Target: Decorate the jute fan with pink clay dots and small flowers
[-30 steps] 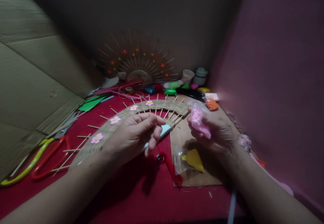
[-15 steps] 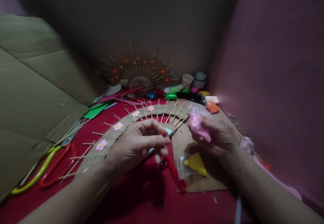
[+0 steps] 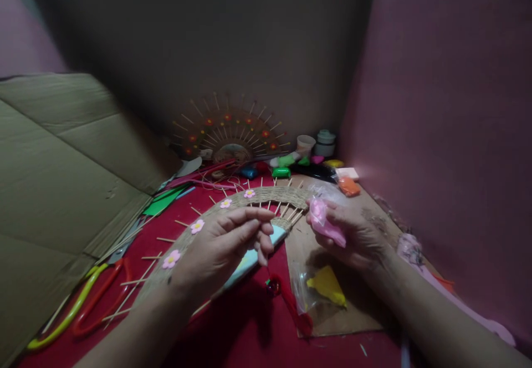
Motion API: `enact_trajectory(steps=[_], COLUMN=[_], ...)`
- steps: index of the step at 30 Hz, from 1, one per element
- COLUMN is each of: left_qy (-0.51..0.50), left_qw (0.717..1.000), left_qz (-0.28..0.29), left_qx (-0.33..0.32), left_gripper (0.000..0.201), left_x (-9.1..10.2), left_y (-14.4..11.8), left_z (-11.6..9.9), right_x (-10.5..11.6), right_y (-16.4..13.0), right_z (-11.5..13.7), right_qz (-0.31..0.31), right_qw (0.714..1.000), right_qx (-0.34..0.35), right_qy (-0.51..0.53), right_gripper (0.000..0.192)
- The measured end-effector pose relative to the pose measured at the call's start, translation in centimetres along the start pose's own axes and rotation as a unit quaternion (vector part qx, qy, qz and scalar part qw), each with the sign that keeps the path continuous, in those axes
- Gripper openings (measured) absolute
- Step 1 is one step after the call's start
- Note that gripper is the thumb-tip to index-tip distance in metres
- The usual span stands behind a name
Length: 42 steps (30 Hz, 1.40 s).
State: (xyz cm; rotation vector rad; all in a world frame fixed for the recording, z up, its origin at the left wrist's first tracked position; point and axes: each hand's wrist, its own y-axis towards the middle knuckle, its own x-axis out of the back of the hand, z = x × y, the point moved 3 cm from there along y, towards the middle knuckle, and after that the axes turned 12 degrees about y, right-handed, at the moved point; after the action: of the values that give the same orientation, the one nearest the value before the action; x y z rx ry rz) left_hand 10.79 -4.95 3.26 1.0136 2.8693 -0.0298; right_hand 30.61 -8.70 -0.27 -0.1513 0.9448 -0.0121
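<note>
My right hand (image 3: 355,235) is closed round a soft pink lump of clay (image 3: 326,226) in a clear plastic wrapper, above a brown board. My left hand (image 3: 233,240) hovers over a woven half-round fan (image 3: 266,195), its fingers curled in with thumb and forefinger close together. Whether anything small sits in that pinch is hidden. Pink flowers (image 3: 197,226) with yellow centres are spaced along the fan's woven band, and thin sticks poke out from it. A light blue panel (image 3: 277,236) shows at its inner edge. Below my left fingers lies a red tassel (image 3: 297,307) with a shiny bead.
A yellow lump in plastic (image 3: 327,285) rests on the brown board (image 3: 349,323). Large scissors (image 3: 83,296) with yellow and red handles lie left, beside a cardboard sheet (image 3: 62,152). Several coloured clay packs, a cup (image 3: 305,144) and a decorated fan (image 3: 228,129) stand behind.
The view has tilted, so everything sits a little lower. My left fingers have shifted and closed up slightly, uncovering more of the light blue panel. My right hand keeps hold of the pink clay.
</note>
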Motion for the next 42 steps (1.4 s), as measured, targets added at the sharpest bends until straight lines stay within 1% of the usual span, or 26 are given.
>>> enact_trajectory(steps=[2,5,8,12,14,18,20,24,27,29,32,35,39,42], left_qy=[0.019,0.041,0.047,0.059,0.059,0.037,0.049,0.075,0.091,0.12,0.222,0.343,0.472,0.557], left_qw=[1.0,0.999,0.998,0.996,0.996,0.999,0.999,0.996,0.994,0.989,0.968,0.927,0.868,0.814], left_qz=[0.001,-0.018,-0.048,-0.074,-0.072,-0.027,-0.02,-0.042,-0.061,-0.075,-0.105,-0.131,-0.111,-0.1], left_qx=[0.012,0.018,0.01,0.003,0.0,-0.015,-0.01,-0.007,-0.03,-0.042,-0.054,-0.077,-0.108,-0.135], left_gripper=[0.013,0.009,0.012,0.021,0.02,0.019,0.017,0.006,0.005,0.01,0.018,0.017,0.016,0.009], left_x=[-0.1,-0.1,0.1,0.5,0.6,0.4,0.2,0.2,0.5,0.8,1.2,1.7,2.6,3.2], left_y=[-0.1,-0.3,-0.3,-0.2,-0.1,0.0,0.0,-0.2,-0.3,-0.3,-0.4,-0.4,-0.2,0.0], left_z=[0.1,-0.1,-0.5,-0.7,-0.6,-0.4,-0.3,-0.4,-0.6,-0.9,-1.4,-1.7,-1.5,-1.2], right_x=[0.0,0.0,-0.1,-0.1,-0.2,-0.2,-0.2,-0.1,0.0,0.0,0.0,-0.1,-0.3,-0.3], right_y=[0.0,0.0,0.1,0.1,0.1,0.2,0.2,0.2,0.2,0.1,0.0,0.0,0.0,0.1], right_z=[0.0,0.0,-0.1,-0.1,-0.1,-0.1,-0.1,-0.1,-0.1,0.0,0.1,0.2,0.2,0.2], right_qz=[-0.004,-0.001,0.01,0.012,0.009,0.015,0.013,0.003,-0.001,-0.002,-0.005,-0.003,0.012,0.022], right_qw=[1.0,1.0,1.0,1.0,1.0,1.0,1.0,1.0,1.0,1.0,1.0,1.0,1.0,0.999], right_qx=[0.0,0.002,-0.001,-0.001,-0.003,-0.007,-0.003,0.001,0.0,0.002,0.003,-0.003,-0.005,-0.001], right_qy=[0.008,0.017,0.015,0.009,0.007,0.012,0.014,0.011,0.006,0.002,-0.006,-0.014,-0.021,-0.03], right_gripper=[0.033,0.03,0.03,0.037,0.034,0.029,0.03,0.033,0.033,0.036,0.039,0.039,0.033,0.026])
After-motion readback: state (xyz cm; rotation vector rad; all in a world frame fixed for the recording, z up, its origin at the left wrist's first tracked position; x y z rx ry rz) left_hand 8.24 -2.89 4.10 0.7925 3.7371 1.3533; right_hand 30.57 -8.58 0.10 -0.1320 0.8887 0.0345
